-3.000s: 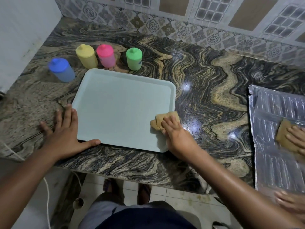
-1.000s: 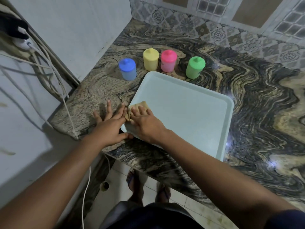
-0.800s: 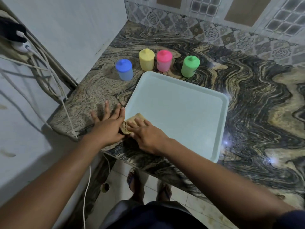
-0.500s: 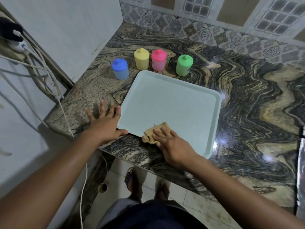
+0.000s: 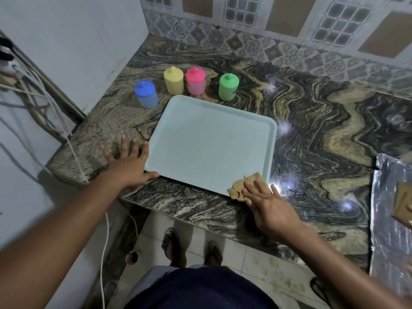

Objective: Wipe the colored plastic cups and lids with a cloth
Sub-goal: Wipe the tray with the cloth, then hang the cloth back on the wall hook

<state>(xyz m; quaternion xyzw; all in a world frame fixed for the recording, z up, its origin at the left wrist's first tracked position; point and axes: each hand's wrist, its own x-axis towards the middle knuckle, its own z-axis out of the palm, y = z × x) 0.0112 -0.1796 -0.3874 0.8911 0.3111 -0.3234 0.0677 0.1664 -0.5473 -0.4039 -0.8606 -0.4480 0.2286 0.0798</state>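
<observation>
I see my left hand (image 5: 127,166) lying flat on the stone counter (image 5: 323,121) at lower left of centre, fingers spread and straight, thumb touching the near left corner of the tray (image 5: 209,139). My right hand (image 5: 270,208) presses a crumpled tan cloth (image 5: 242,186) onto the tray's near right corner with straight fingers, none curled round it. The tray is a pale, matte, rounded-corner rectangle with a low raised rim. The counter is polished, with swirling dark and gold veins and bright glare spots. Four lidded plastic cups stand upright beyond the tray's far edge in the upper left of centre: a blue cup (image 5: 146,94), a yellow cup (image 5: 174,80), a pink cup (image 5: 195,81) and a green cup (image 5: 227,86). Each is cylindrical, with a domed lid and a small knob. The yellow and pink cups stand just beside each other. A ribbed, shiny sheet (image 5: 388,219) lies at the right edge.
</observation>
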